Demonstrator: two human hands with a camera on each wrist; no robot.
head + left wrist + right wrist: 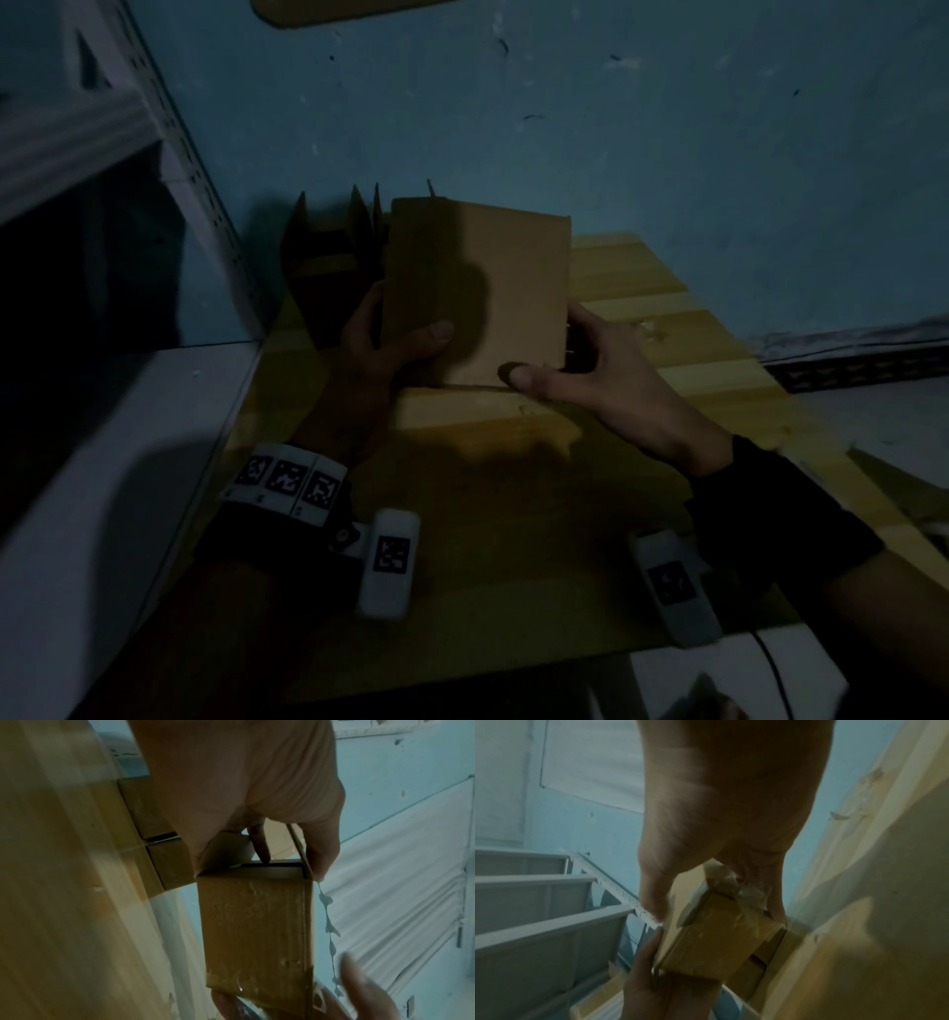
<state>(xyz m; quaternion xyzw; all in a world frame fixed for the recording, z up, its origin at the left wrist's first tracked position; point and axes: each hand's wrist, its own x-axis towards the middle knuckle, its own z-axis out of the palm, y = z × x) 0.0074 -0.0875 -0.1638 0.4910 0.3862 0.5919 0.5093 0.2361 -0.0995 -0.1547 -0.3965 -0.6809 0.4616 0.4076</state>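
Observation:
A small brown cardboard box (488, 288) is held above the wooden table (642, 288) between both hands. My left hand (390, 339) grips its left side, thumb on top and fingers wrapped underneath. My right hand (580, 354) holds the right end, thumb at the near corner and fingers curled around the far side. In the left wrist view the box (257, 923) shows a taped face and an open end with a loose flap under my fingers (262, 845). The right wrist view shows the box (718, 939) with crumpled tape at its end.
More open cardboard boxes (334, 257) stand at the table's back left, against the blue wall (565, 103). A white metal shelf rack (169, 128) rises on the left. The table's near part lies in shadow. A cable (775, 673) hangs at the lower right.

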